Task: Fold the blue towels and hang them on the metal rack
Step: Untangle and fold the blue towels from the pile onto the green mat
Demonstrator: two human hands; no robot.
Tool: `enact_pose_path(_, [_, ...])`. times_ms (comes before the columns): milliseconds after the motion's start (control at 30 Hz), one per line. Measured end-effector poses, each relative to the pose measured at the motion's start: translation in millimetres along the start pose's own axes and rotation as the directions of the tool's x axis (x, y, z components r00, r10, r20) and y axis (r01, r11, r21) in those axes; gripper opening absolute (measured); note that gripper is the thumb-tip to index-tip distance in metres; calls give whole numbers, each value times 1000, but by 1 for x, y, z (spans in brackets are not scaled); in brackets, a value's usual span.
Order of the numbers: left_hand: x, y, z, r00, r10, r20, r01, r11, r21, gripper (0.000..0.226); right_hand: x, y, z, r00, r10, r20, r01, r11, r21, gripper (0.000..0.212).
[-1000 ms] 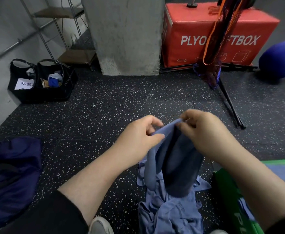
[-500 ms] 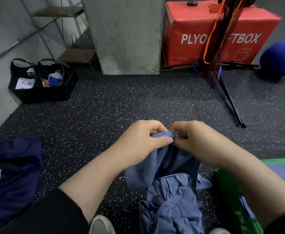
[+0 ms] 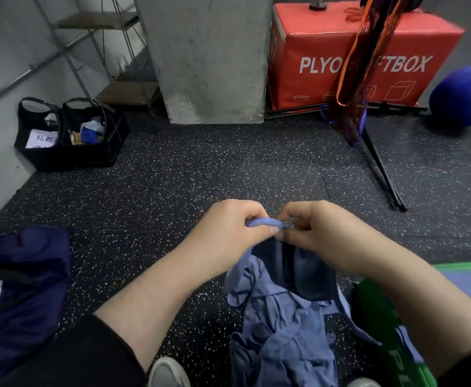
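My left hand (image 3: 228,233) and right hand (image 3: 321,233) pinched the blue towel (image 3: 265,222) by its top edge, knuckles nearly touching. That edge ran left to right between them; the rest hung down toward the floor (image 3: 201,177).

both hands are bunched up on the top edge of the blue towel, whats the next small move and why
Probably slide the hands apart along that edge. The left hand and right hand pinch the blue towel almost touching, so it hangs crumpled onto the floor. Spreading the edge should flatten it enough to fold.
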State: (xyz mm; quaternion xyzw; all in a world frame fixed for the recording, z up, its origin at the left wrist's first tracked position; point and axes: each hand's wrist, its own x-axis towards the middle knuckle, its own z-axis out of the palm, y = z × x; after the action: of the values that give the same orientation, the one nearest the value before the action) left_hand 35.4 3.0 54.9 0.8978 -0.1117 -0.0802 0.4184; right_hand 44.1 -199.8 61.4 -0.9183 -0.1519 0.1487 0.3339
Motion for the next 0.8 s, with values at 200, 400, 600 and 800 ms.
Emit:
enact_pose_path(200, [0, -8, -9, 984, -122, -130, 75, 944, -321, 40, 4, 6, -8, 970, 122, -210, -98, 988, 119, 12])
enact_pose_path(400, [4, -7, -4, 929, -227, -293, 25, 827, -562, 47, 8, 4, -1, 897, 359, -257, -145, 789, 597, 7])
enact_pose_path(600, [2, 0, 14, 919, -248, -306, 53, 848, -527, 29, 8, -2, 3, 934, 355, -37, -143, 465, 874, 26])
enact_pose_path(800, [1, -1, 32, 949, -246, -197, 94, 818, -567, 47, 10, -9, 20, 938, 345, 41, -131, 241, 962, 29])
